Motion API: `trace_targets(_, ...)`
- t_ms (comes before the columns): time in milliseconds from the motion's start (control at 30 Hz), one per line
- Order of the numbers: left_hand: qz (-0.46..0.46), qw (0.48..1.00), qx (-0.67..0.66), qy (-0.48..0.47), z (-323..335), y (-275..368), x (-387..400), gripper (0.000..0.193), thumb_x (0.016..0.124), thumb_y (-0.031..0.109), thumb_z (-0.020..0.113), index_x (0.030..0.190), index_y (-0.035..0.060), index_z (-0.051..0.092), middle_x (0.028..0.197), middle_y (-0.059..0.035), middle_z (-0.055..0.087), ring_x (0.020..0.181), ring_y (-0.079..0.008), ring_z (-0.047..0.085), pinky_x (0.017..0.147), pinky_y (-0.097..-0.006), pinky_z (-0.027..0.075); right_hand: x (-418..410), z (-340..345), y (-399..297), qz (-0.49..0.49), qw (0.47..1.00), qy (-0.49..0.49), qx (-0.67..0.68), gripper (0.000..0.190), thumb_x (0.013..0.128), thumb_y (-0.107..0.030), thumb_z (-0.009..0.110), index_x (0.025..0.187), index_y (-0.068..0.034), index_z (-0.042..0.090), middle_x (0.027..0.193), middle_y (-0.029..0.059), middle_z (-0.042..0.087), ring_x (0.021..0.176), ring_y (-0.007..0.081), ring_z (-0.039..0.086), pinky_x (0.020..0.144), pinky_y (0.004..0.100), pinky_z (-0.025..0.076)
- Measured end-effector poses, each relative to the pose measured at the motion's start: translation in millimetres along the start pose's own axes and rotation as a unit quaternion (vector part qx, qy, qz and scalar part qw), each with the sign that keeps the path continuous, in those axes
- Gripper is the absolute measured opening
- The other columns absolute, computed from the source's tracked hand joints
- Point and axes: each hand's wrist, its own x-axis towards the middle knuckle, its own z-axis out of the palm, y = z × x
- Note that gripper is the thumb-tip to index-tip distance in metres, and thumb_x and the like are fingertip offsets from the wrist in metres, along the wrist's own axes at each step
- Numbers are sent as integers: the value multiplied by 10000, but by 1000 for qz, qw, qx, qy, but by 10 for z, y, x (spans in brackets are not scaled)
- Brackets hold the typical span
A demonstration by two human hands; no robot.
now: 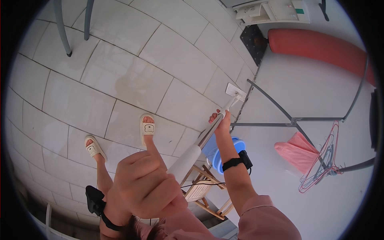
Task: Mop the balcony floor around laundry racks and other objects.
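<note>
A flat mop with a white and metallic pole (186, 159) slants away from me toward the foot of the wall. Its white rectangular head (236, 91) lies on the tiled floor near the wall's base. Close to the camera, my left hand (147, 183) is closed around the upper end of the pole. Farther down, my right hand (222, 121) grips the pole's lower part, with the fingers wrapped round it. Black straps with small devices sit on both of my wrists.
Blue plastic basins or buckets (240, 144) stand partly behind my right forearm, near a wooden folding chair (199, 190). A grey metal rack (270, 124) at the wall holds hangers (322, 162) and a pink cloth (297, 151). Grey metal legs (62, 28) stand at upper left.
</note>
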Motion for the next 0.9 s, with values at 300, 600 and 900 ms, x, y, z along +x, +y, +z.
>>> trace_targets(300,41,999,10,6,-1139,737,70,118,411,84,465,520,47,444,411,0,245,376,-136,218,348,-237,172,-1226,602,387,112,993,1,27,348,783,-394,358,833,-52,402,590,96,428,525,212,413,493,328,345)
trace_targets(600,-210,826,-176,493,-2455,1525,-261,197,745,125,404,628,77,254,631,-29,252,668,-140,258,787,-261,299,-2719,1933,835,275,930,-174,173,258,828,-263,377,865,-8,386,728,133,475,681,281,496,736,400,446)
trace_targets(900,-63,822,-495,275,-1800,2692,139,305,787,120,407,495,44,359,425,-49,351,342,-143,279,391,-288,289,-2820,1578,350,192,867,-163,429,136,763,-65,515,741,-31,386,545,48,396,489,182,435,528,326,416)
